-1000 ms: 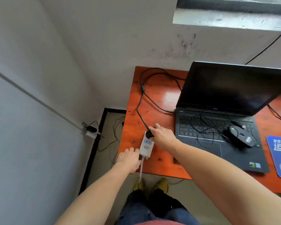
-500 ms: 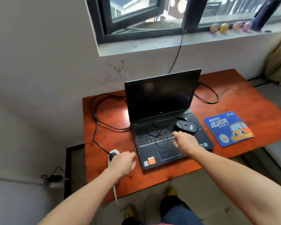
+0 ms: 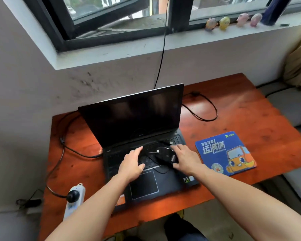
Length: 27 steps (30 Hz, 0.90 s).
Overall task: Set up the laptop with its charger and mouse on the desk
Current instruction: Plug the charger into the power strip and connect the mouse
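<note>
The mouse [image 3: 163, 153] is sitting on the laptop's [image 3: 137, 119] keyboard, right of centre. Its thin cable [image 3: 157, 170] is lying in loose loops across the keys toward the trackpad. The right hand [image 3: 186, 160] is taking the mouse by its right end, thumb on the near side and fingers on the far side, pinching the shell between them. The left hand [image 3: 131, 165] is hovering flat over the keys just left of the mouse, fingers spread, holding nothing.

I'm judging the mouse light and hard with a smooth shell, so that side pinch is looking right. The limp cable is the trouble, since it is likely to drag and snag on the keys. The mouse pad [image 3: 224, 153] is lying just right of the laptop. The charger plug [image 3: 73, 195] is sitting in the power strip [image 3: 78, 188] off the laptop's front-left corner.
</note>
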Each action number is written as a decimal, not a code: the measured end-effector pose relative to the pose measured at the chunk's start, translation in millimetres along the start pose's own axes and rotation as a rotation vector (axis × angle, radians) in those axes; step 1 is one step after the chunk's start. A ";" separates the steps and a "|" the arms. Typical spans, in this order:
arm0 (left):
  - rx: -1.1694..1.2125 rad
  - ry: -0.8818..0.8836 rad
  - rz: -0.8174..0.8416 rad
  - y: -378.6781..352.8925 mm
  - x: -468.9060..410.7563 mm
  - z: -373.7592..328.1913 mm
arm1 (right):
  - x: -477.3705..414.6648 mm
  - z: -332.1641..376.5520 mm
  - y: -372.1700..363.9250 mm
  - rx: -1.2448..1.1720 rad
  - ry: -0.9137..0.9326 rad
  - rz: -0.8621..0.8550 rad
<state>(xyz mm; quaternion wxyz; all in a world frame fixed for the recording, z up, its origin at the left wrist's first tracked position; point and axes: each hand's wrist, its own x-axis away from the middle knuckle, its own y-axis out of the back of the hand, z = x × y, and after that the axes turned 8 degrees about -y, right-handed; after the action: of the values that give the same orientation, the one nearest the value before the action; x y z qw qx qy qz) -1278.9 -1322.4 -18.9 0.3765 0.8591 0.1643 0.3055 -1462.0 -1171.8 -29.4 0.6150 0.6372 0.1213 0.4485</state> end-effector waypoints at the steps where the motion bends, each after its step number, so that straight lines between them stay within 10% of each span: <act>1: 0.005 0.030 0.023 -5.2 -3.7 -4.3 | -5.4 -1.3 -1.1 0.007 0.039 0.030; 8: 0.195 0.163 -0.213 -6.6 -0.1 -12.4 | -30.5 -10.6 -0.7 0.044 0.159 0.070; 17: 0.003 0.282 -0.261 41.7 -4.3 25.3 | -35.0 -35.6 59.8 -1.442 -0.480 0.362; 27: -0.251 -0.035 -0.143 35.6 -27.7 -48.9 | 3.8 -93.7 125.2 -2.180 -0.313 0.373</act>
<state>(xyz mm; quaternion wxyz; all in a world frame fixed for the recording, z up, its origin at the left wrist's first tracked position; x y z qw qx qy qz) -1329.8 -1333.5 22.5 0.5046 0.7964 0.1793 0.2811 -1577.1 -1132.7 69.1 0.7766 -0.1851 -0.5132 0.3151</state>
